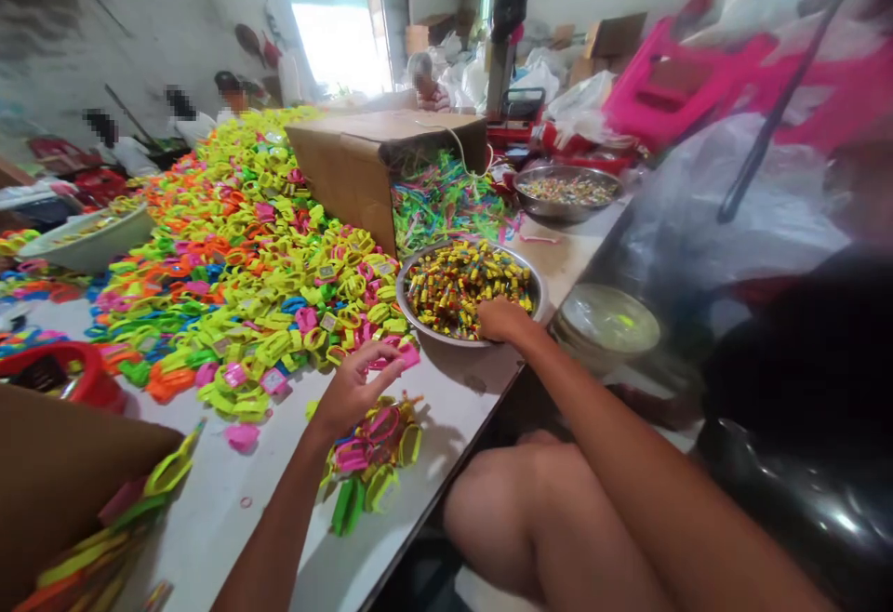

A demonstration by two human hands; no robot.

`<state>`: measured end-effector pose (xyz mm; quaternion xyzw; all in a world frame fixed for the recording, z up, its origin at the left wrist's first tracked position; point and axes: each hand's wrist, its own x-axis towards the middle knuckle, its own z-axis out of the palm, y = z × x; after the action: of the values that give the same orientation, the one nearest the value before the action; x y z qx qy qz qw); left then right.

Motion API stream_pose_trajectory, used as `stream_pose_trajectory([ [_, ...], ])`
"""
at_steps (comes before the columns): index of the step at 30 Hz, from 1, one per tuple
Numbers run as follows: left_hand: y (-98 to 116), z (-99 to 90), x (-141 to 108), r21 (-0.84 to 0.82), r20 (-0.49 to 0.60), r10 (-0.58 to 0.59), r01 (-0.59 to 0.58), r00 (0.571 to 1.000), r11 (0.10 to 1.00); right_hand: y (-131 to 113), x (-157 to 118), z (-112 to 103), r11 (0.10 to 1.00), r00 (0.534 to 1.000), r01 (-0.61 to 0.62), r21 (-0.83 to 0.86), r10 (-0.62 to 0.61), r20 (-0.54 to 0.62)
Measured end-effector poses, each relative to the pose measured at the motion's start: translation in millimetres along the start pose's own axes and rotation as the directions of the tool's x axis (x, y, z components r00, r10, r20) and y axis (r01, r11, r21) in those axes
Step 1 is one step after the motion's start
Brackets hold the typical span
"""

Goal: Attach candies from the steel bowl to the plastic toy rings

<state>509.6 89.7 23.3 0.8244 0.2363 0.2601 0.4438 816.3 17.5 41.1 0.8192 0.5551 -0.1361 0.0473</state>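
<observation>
My left hand [363, 384] hovers over the white table [216, 538], thumb and fingers apart. A pink toy watch [408, 355] lies just beyond its fingertips. Below it is a small heap of pink, yellow and green toy watches [380, 445] with small pieces among them. My right hand [503, 318] dips into a steel bowl [481, 342], its fingers curled down and pressed together. Small yellow-and-red capsule-like pieces [460, 282] fill that bowl. What the right fingers pinch is hidden.
A large pile of toy watches [265, 268] covers the left. Behind the bowl, a cardboard box [341, 175] on its side spills colourful strips [446, 203]. Another steel bowl [566, 207] stands farther back. A brown box [70, 491] and red basin [104, 375] are near left. Several people sit beyond.
</observation>
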Motion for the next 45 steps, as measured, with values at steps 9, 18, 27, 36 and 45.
stream_pose_trajectory([
  [9,40.1,-25.5,-15.4,0.223,-0.198,0.391,-0.347,0.899,0.911,-66.9,-91.7,-37.7,0.755,0.886,0.462,0.465,-0.367,-0.285],
  [18,52.5,-32.5,-19.1,0.535,-0.196,0.616,-0.443,0.763,0.719,-101.2,-120.6,-49.0,0.518,0.835,0.532,0.670,-0.453,-0.313],
  [27,55.7,-31.9,-20.7,0.642,-0.115,0.655,-0.447,0.747,0.623,-103.7,-120.4,-54.2,0.487,0.843,0.515,0.706,-0.438,-0.313],
  [36,54.9,-30.3,-20.0,0.626,-0.125,0.672,-0.467,0.730,0.624,-100.7,-116.9,-52.1,0.460,0.846,0.492,0.739,-0.454,-0.280],
  [45,50.8,-32.9,-20.8,0.602,-0.123,0.685,-0.495,0.718,0.627,-100.9,-114.6,-48.6,0.386,0.858,0.442,0.810,-0.445,-0.257],
])
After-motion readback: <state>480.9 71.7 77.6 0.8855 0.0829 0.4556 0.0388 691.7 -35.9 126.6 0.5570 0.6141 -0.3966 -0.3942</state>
